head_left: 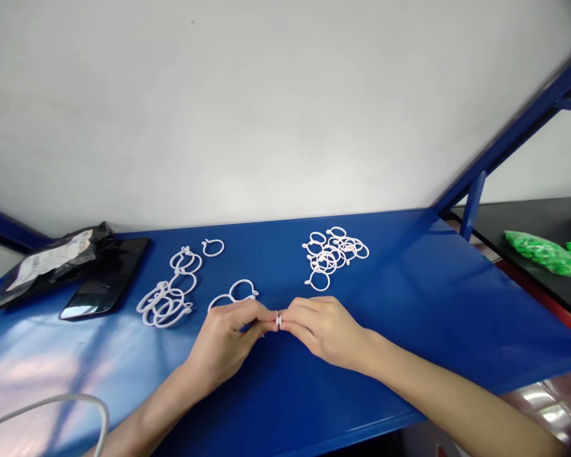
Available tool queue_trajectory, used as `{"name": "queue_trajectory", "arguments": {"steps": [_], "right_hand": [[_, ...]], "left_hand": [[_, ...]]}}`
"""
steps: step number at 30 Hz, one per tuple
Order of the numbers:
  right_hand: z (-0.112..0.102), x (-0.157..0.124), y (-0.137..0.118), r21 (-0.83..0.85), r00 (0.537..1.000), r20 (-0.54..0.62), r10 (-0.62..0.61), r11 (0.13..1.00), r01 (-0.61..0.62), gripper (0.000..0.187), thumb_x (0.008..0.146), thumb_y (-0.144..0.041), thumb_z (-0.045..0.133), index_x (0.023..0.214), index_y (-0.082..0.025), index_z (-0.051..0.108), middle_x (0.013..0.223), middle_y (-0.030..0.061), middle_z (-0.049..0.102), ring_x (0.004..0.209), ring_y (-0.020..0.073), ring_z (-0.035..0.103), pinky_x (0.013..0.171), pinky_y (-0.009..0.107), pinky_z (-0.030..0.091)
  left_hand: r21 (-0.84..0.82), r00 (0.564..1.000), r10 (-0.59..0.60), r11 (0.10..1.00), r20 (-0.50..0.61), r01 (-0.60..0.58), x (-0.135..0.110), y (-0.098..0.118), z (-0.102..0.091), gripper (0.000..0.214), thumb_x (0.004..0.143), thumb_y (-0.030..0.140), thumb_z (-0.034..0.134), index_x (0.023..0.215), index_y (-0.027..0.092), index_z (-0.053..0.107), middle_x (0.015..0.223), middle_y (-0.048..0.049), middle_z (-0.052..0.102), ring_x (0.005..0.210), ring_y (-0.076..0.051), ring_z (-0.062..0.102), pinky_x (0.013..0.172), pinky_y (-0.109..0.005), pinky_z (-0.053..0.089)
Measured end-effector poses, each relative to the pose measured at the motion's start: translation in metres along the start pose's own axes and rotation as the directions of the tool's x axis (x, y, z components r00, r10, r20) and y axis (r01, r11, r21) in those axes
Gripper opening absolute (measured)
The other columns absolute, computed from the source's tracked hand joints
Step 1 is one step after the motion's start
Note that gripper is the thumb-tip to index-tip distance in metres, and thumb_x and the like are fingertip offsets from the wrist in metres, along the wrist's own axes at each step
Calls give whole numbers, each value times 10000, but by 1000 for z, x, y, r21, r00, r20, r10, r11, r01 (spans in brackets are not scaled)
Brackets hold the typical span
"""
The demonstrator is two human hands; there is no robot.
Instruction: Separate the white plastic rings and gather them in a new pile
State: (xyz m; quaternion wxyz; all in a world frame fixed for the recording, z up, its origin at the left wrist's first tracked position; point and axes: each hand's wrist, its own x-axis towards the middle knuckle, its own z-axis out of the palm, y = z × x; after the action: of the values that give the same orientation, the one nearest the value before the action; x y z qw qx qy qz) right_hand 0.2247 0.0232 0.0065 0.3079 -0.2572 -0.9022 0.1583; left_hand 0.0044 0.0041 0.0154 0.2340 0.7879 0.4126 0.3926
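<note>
My left hand and my right hand meet in the middle over the table, both closed in a pinch. Between their fingertips shows a small white piece, which looks like the end tabs of a white plastic ring; the rest of it is hidden by the fingers. Just behind my left hand lie two white rings, one partly covered by it. To the left is a loose pile of white rings with small eyelets. Beyond my right hand, several more rings lie heaped together.
The blue table ends at a white wall. At left, a black plastic parcel overlaps a dark phone. A white cable curves in front. Right, beyond a blue frame, lies a bag of green pieces.
</note>
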Motion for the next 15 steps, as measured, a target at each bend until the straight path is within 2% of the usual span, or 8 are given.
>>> {"name": "queue_trajectory", "arguments": {"steps": [4,7,11,13,15], "right_hand": [[1,-2,1,-133,998,69,-8,991,18,264,1073,-227,471,952,-176,700,821,12,731,684,128,682,617,247,477],[0,2,1,-154,999,41,-24,988,30,289,1083,-248,451,944,-180,694,809,2,728,668,125,678,607,252,466],[-8,10,5,-134,995,-103,-4,991,-9,246,1081,-300,484,1009,-194,694,882,-6,757,725,109,699,676,230,493],[-16,10,11,-203,983,-180,47,976,-83,231,1069,-316,516,985,-200,698,893,-2,760,753,115,705,702,230,498],[-25,9,22,-306,961,-242,134,929,-207,234,1062,-319,525,960,-203,701,914,11,760,783,130,712,684,235,494]], "left_hand": [[106,982,189,976,8,-188,-3,-4,5,222,952,72,562,870,194,728,758,21,758,655,-89,713,640,-152,556],[168,972,235,958,8,-233,-1,-3,4,198,984,118,560,896,188,723,790,3,762,672,-96,715,660,-166,565],[250,981,185,948,67,-196,8,-9,-19,180,1010,239,567,1070,213,735,952,-27,784,827,-138,738,784,-222,585],[353,992,110,927,63,-125,12,-21,-36,247,1028,282,514,1111,215,736,995,-44,780,887,-172,731,815,-266,582],[463,996,31,884,82,-66,15,-36,-52,278,1024,332,500,1079,222,749,1002,-55,776,927,-214,713,818,-316,574]]}}
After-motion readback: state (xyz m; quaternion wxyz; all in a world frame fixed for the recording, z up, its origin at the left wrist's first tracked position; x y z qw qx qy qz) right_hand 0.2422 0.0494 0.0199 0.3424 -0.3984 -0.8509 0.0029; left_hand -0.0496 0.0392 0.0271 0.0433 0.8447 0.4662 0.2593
